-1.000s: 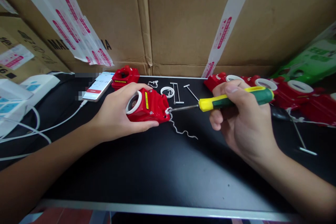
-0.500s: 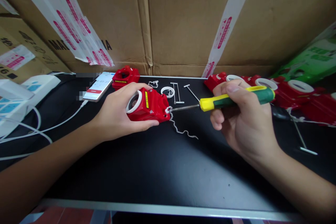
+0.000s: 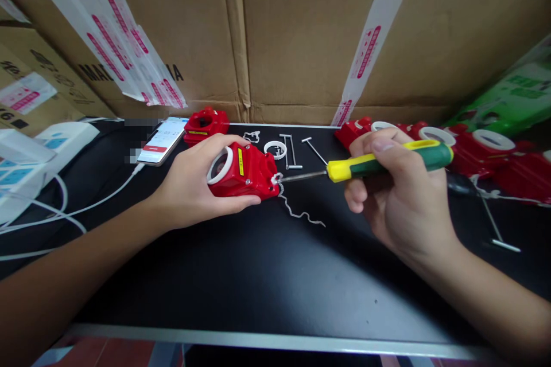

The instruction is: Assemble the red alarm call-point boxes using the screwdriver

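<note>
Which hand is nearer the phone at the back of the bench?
Left. The left hand grips the red housing just right of the phone. The right hand holds the screwdriver far over on the other side.

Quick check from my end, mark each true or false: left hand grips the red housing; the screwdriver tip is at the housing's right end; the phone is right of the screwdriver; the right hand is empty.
1. The left hand grips the red housing: true.
2. The screwdriver has its tip at the housing's right end: true.
3. The phone lies right of the screwdriver: false; it lies far to the left, behind the left hand.
4. The right hand is empty: false; it holds the screwdriver.
</note>
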Motion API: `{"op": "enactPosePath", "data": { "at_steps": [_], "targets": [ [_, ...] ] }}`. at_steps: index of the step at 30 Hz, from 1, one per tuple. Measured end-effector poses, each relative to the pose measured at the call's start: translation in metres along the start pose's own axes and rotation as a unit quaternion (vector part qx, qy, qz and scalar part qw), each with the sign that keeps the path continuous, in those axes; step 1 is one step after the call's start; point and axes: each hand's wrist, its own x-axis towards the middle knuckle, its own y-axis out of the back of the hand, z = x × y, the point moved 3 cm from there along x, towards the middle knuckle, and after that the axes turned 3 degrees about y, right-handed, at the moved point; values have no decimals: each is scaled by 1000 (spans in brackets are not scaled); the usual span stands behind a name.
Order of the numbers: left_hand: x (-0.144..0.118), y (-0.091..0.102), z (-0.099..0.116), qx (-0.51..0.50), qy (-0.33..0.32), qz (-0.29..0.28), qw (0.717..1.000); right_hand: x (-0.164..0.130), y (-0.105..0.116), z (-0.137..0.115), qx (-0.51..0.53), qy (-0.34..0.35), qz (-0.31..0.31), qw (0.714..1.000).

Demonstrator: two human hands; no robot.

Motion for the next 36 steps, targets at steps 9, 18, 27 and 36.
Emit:
{"op": "enactPosePath", "data": {
  "at_steps": [9, 18, 27, 36],
  "targets": [
    [0, 0, -1, 4, -4, 10, 1000, 18, 9, -5, -31, -29, -43, 998],
    [1, -2, -2, -58, 12, -14, 998, 37, 26, -15, -121, -9, -189, 975],
    [1, -2, -3, -51, 3, -12, 999, 33, 31, -16, -233, 81, -110, 963],
    [0, -2, -4, -55, 9, 0, 998, 35, 37, -15, -176, 123, -130, 968]
  ]
}}
